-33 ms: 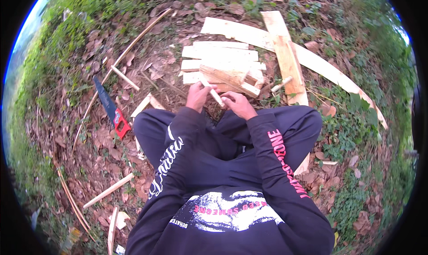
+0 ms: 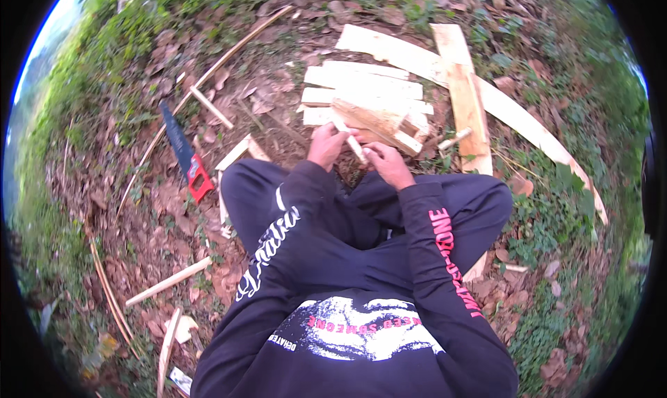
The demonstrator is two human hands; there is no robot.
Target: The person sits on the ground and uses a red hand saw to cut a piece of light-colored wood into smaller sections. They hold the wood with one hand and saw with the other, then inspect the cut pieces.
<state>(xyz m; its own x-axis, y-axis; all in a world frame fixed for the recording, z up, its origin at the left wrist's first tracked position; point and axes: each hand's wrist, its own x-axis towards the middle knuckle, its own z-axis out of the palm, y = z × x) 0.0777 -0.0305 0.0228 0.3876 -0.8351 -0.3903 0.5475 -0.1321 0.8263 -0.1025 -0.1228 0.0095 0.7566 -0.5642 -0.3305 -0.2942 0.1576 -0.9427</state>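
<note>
A short pale wooden stick [image 2: 356, 146] slants between my hands, above the gap in front of my crossed legs. My left hand [image 2: 328, 146] is closed round its middle from the left. The fingers of my right hand [image 2: 389, 165] pinch at its lower end. Just beyond the stick lies a wooden piece with a square notch [image 2: 375, 123], its upper part partly behind the stick. It rests on several pale flat boards [image 2: 368, 83] laid side by side on the ground.
A handsaw [image 2: 182, 151] with a red handle lies to the left. Long planks [image 2: 462, 95] cross at the far right, with a short peg [image 2: 455, 139] near them. Loose sticks [image 2: 169, 281] and wood offcuts lie on the leafy ground at the left.
The whole view has shifted, so the ground and boards sit farther right in the picture. Both hands keep their hold on the stick, with little visible difference in grip.
</note>
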